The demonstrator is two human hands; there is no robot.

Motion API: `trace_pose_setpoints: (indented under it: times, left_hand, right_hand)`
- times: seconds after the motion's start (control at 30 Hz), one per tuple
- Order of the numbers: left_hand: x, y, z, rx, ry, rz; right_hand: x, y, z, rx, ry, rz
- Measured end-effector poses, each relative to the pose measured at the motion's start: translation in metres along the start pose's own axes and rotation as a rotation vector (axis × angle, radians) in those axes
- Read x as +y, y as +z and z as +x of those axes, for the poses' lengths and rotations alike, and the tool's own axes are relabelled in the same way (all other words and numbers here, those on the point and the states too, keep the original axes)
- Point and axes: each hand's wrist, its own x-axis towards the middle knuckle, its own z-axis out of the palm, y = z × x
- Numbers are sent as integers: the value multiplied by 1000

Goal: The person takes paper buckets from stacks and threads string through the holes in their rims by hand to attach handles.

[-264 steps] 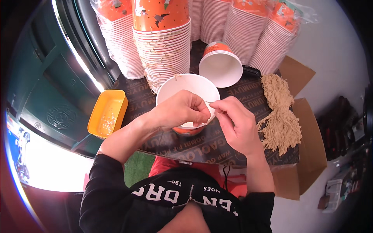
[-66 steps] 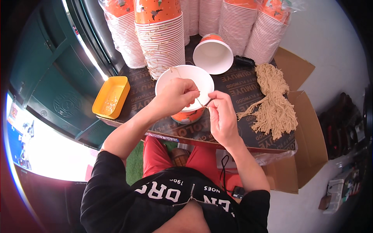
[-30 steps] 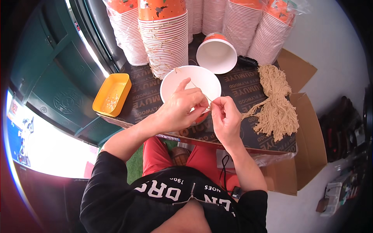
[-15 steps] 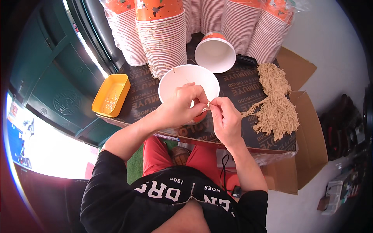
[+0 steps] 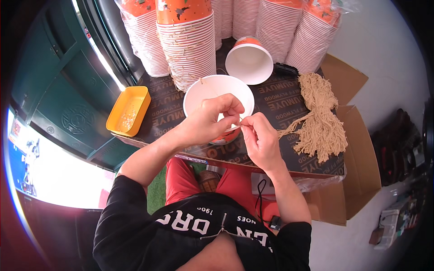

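Steadying hand: left hand [image 5: 209, 123] gripped white paper bowl [image 5: 217, 92] at its near rim, on the board.
Threading hand: right hand [image 5: 261, 139] pinched a tan string [image 5: 289, 131] at that rim.
Supply: string bundle [image 5: 320, 117] lay just right, within reach.

Tall stacks of orange-and-white paper cups [image 5: 187, 49] stand in a row along the far edge of the dark board surface [image 5: 172, 108], some still wrapped in clear plastic. One loose paper cup [image 5: 248, 61] lies on its side in front of them, its white inside facing the camera. A small black object [image 5: 285, 69], perhaps a lighter, rests just beside that cup. A yellow rectangular tray [image 5: 129, 110] sits at the left end of the surface, with small pale bits in it. An open cardboard box [image 5: 357, 167] stands under the right end. Beyond it, dark shoes [image 5: 398, 144] lie on the pale floor.
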Motion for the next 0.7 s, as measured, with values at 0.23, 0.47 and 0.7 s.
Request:
trace_pose_setpoints:
  times: [0.23,0.47,0.7]
  left_hand:
    - [-2,1,0,19,66,56]
    - [-2,3,1,59,120,118]
    - [-5,3,2,65,129,89]
  right_hand:
    - [-2,-4,3,-40,65,91]
    - [-7,0,0,12,126,114]
    - [-1,12,-2,149,-49,-12]
